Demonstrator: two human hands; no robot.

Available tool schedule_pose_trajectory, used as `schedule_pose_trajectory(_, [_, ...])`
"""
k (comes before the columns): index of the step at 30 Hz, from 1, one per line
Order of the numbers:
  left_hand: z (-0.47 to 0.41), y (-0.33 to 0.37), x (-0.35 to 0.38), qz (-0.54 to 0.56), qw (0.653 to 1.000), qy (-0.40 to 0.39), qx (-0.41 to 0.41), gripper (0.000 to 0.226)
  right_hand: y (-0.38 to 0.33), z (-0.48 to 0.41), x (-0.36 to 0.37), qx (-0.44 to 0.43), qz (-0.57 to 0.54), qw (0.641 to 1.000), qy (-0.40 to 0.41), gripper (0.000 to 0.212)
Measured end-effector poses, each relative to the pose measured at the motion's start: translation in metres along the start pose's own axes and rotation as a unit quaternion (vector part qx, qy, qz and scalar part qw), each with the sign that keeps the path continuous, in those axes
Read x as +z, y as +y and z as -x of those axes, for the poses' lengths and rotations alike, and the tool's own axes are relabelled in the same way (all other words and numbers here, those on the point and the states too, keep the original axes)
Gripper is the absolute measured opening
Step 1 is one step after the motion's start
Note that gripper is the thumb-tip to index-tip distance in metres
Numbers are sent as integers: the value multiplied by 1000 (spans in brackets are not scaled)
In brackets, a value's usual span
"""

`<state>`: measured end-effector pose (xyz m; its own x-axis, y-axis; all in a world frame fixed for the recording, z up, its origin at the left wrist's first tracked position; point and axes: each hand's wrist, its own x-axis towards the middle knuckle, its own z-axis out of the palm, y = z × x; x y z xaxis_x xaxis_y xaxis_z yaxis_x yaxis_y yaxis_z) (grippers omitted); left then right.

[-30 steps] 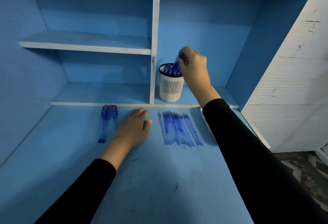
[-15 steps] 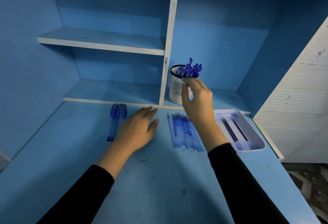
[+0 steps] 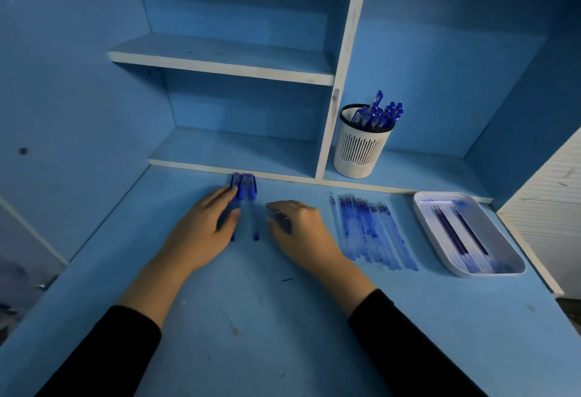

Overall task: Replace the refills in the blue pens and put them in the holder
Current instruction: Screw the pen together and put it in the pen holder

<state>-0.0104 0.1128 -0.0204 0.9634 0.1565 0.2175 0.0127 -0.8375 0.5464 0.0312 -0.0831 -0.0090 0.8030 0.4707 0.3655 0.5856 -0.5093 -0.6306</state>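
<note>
A few blue pens (image 3: 248, 204) lie side by side on the blue desk (image 3: 251, 318), caps toward the shelf edge. My left hand (image 3: 204, 233) lies over the leftmost pen, fingers straight and touching it. My right hand (image 3: 298, 230) hovers just right of the pens, fingers loosely bent and holding nothing. A row of several clear blue refills (image 3: 371, 233) lies to the right. The white slotted holder (image 3: 361, 151) stands on the low shelf with several blue pens (image 3: 377, 113) in it.
A white tray (image 3: 515, 266) holding a few dark refills sits at the desk's right. A white vertical divider (image 3: 339, 82) stands left of the holder, with a shelf (image 3: 220, 60) above left. A white cabinet side (image 3: 550, 195) borders the right edge.
My right hand has let go of the pen at the holder and come down to the desk beside the loose pens. My left hand has slid left onto the pens.
</note>
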Motion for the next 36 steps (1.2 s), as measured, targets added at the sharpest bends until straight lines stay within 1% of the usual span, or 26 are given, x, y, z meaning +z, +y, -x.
schedule_pose_trajectory(3, [1,0,1,-10,1000,-24,-8,54,-6,-11,9,-4,1,1000,-3,27])
schedule_pose_trajectory(8, [2,1,0,-9,1000,-25,1,52,-7,-21,20,13,-3,1000,-19,29])
schedule_pose_trajectory(12, [2,2,-1,-15,999,-30,-4,52,-5,-24,15,38,-4,999,-32,31])
schedule_pose_trajectory(15, [2,4,-2,-15,999,-29,-9,51,-5,-26,10,57,3,998,-20,27])
schedule_pose_trajectory(21, [2,5,-2,-13,999,-40,-11,51,-6,-26,0,110,8,993,-35,24])
schedule_pose_trajectory(24, [3,5,-3,-16,999,-49,-11,52,-5,-23,-7,165,-40,985,-20,23])
schedule_pose_trajectory(26, [2,6,-3,-15,998,-51,-12,52,-2,-19,-12,207,-99,973,-9,22])
schedule_pose_trajectory(29, [2,6,-4,0,999,-48,-14,50,-1,-10,-21,266,-223,938,9,18])
schedule_pose_trajectory(30, [3,7,-4,10,999,-34,-11,48,-2,-6,-24,279,-272,921,13,17])
schedule_pose_trajectory(32, [4,13,-5,37,999,28,17,43,-7,4,-29,288,-338,896,14,17])
schedule_pose_trajectory(34, [5,20,-5,81,992,80,54,43,-13,14,-32,277,-364,889,16,19])
schedule_pose_trajectory(36, [8,30,-2,166,980,97,54,39,-20,23,-33,261,-386,884,34,21])
